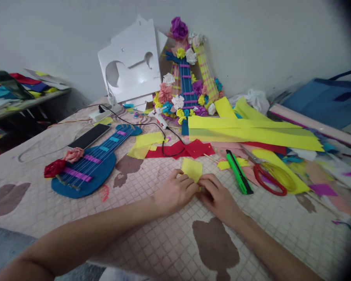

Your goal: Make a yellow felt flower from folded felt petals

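Note:
Both hands meet over a small yellow crepe paper piece near the middle of the table. My left hand has its fingers curled and closed on the paper's near left side. From the right, my right hand pinches its near edge, thumb and fingers together. The paper's lower part is hidden behind the fingers. Just right of the hands lies a green box cutter, and beyond it red-handled scissors. Red paper pieces lie behind the yellow one.
A blue paper guitar with paper roses lies left, beside a black phone. A white glue gun trails a black cord. Yellow paper strips and scraps cover the right. Decorated guitars and white foam board lean on the wall.

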### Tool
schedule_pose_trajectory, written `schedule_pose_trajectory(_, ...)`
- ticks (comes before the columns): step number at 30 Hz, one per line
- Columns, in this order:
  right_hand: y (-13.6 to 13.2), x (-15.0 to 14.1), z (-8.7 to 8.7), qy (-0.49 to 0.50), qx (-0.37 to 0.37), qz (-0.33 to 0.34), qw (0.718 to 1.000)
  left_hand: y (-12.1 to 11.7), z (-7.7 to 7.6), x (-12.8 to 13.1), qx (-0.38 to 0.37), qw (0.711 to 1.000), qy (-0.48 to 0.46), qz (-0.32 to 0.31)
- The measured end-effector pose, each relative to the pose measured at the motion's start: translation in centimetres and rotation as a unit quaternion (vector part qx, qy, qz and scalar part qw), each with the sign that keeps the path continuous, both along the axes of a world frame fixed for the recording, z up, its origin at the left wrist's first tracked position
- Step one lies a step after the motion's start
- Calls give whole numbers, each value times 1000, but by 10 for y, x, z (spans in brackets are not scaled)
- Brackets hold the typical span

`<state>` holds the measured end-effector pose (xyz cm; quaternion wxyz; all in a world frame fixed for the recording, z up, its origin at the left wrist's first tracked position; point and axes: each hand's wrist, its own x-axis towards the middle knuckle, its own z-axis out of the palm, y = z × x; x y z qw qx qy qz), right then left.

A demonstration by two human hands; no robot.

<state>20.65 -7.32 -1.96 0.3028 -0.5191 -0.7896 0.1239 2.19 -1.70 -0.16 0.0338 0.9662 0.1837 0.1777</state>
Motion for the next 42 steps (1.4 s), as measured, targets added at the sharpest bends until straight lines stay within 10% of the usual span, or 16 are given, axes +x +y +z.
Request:
schedule_pose_trajectory(9,0,11,4,100,-32,14,994,17,0,-20,-169,979,-112,21)
schedule_pose_trajectory(15,10,21,8,335,-199,-55,919,35,9,-26,-306,880,-308,194)
schedule_pose_trajectory(20,32,22,20,318,-51,-99,942,50,8,-37,-293,835,-406,231)
schedule_pose_trajectory(24,43,20,17,271,-142,-43,951,46,13,-41,-236,854,-404,230)
schedule_pose_trajectory(32,14,22,20,195,19,-124,973,9,21,-30,-13,985,-158,73)
schedule_pose_trajectory(36,5,15,20,249,-59,-129,958,-5,10,-19,-92,992,-82,1)
schedule_pose_trajectory(42,11,6,18,430,-220,-82,871,0,9,-8,-285,940,-178,55)
